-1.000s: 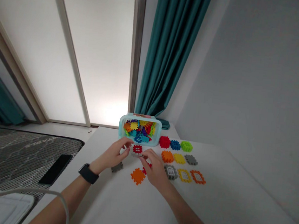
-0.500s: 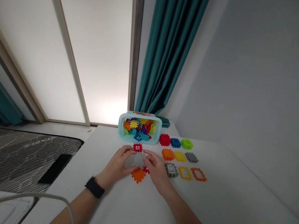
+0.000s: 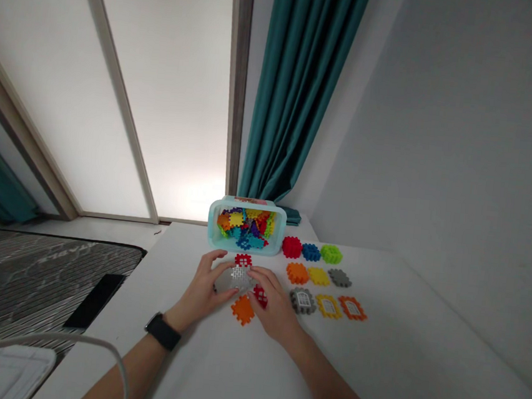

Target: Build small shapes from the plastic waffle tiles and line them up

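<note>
A light grey toothed building tile (image 3: 240,277) with a brick pattern sits between my two hands. My left hand (image 3: 203,286), with a dark watch at its wrist, curves round the tile's left side, thumb and a finger at its edges. My right hand (image 3: 275,304) grips the right side with its fingertips. Just beyond the grey tile lies a red window tile (image 3: 243,260). Another red tile (image 3: 260,295) is partly covered by my right hand. On the near side, an orange toothed tile (image 3: 243,310) lies turned cornerwise on the table.
Behind my hands stands a pale blue bin (image 3: 212,222) of mixed tiles. To the right, red (image 3: 292,247), blue (image 3: 311,252) and green tiles (image 3: 331,254) lie in sorted rows with other colours and window frames. A white cable (image 3: 92,339) arches at lower left.
The grey tile now shows its brick pattern, where it looked plain before. My right fingers have shifted over it, and more of the red tile beneath that hand shows. The view has moved slightly.
</note>
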A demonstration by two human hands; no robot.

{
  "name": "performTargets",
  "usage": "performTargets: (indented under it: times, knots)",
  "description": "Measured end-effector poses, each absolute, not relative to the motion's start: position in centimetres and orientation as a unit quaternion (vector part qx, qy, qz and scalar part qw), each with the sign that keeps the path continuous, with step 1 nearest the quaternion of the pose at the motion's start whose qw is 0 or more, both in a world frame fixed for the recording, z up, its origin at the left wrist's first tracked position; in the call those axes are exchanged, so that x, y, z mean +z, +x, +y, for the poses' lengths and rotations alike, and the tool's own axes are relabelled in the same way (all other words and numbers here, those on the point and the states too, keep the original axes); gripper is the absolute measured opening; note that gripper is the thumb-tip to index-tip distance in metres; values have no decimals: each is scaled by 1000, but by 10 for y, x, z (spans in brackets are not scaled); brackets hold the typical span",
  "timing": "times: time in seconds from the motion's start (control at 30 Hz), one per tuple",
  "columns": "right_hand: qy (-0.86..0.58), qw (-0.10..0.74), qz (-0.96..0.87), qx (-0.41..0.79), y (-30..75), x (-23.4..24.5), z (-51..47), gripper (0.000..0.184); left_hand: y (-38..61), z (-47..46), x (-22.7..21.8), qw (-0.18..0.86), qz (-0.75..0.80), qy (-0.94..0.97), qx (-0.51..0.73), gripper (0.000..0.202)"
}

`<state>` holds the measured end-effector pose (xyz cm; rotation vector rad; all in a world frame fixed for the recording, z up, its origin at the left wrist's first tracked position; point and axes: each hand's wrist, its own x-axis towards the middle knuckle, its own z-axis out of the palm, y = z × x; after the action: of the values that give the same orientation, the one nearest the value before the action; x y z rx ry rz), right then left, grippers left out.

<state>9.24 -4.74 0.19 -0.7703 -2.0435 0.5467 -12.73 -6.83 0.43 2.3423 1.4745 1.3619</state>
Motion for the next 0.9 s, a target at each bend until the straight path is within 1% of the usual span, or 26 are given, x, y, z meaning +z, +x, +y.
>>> performTargets:
  times: [0.23,0.47,0.53,0.73,0.9]
  knots:
    - [-310,451,-813,199,95,-3,-43,37,-125,-69,6,33,468,764,443,48]
    - [-316,455,-809,197,94,-2,-43,34,-125,-69,7,33,465,770,435,49]
    - [-317,450,-811,198,94,-1,-44,36,-125,-69,7,31,463,771,436,48]
    - [-291,403,-845,197,100,8,-44,56,-125,-70,6,35,452,780,431,49]
    - [-287,383,-852,213,103,7,-42,55,-125,-71,9,41,448,790,416,51]
